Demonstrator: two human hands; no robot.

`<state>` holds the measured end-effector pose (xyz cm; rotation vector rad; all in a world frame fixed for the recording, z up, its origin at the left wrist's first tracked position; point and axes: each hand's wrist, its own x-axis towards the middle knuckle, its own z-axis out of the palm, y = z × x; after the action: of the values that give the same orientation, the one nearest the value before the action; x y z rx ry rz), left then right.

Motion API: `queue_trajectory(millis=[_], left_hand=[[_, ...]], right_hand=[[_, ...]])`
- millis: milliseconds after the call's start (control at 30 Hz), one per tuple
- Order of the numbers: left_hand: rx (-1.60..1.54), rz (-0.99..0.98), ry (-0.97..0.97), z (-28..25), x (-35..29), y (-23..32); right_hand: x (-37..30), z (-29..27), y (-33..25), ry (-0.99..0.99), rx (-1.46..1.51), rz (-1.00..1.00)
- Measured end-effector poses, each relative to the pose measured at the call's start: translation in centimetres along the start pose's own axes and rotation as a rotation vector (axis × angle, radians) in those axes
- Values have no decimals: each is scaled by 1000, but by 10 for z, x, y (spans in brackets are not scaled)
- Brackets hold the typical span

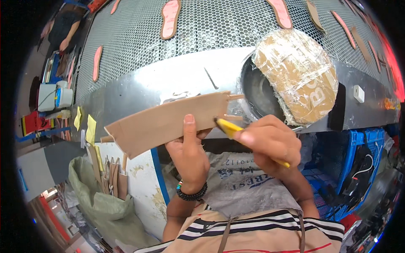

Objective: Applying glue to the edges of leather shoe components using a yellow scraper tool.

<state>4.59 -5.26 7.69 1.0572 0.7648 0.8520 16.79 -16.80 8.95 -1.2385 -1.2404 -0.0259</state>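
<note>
My left hand [190,158] holds a long tan leather-like panel [160,122] up in front of me, the thumb on its face and the other fingers behind it. Narrow straps stick out from both ends of the panel. My right hand [274,143] is closed around a slim yellow-handled brush [229,127], which slants up to the left. Its dark tip is at the panel's lower right part, close to a strap; whether it touches is hard to tell. Just beyond my right hand stands a dark round bowl [259,90], partly covered by a tape-wrapped cardboard lid [297,78].
Behind the metal ledge [185,69] runs a honeycomb mesh belt [130,55] with pink-topped insoles [170,19]. A thin dark stick [211,79] and a white plug adapter [358,93] lie on the ledge. Left is a green sack [103,206]; right, a blue crate [344,168].
</note>
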Motion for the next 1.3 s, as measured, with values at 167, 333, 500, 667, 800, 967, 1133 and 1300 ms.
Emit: queue_trajectory(millis=[167, 333, 500, 667, 800, 967, 1133, 1300], left_hand=[[15, 14, 74, 2, 1, 0], [34, 31, 74, 6, -3, 1], [14, -5, 27, 4, -6, 6], [-33, 7, 41, 7, -8, 4], [-83, 19, 90, 4, -2, 1], [-65, 82, 91, 11, -2, 4], [544, 200, -12, -25, 23, 32], [1390, 308, -595, -27, 29, 87]], right_hand=[[-7, -12, -9, 132, -151, 166], [7, -5, -1, 26, -95, 46], [3, -27, 1, 152, -349, 49], [10, -12, 5, -18, -156, 154], [-3, -26, 1, 232, -395, 141], [-1, -12, -8, -30, -120, 76], [-14, -38, -2, 128, -188, 318], [11, -27, -19, -32, -81, 624]])
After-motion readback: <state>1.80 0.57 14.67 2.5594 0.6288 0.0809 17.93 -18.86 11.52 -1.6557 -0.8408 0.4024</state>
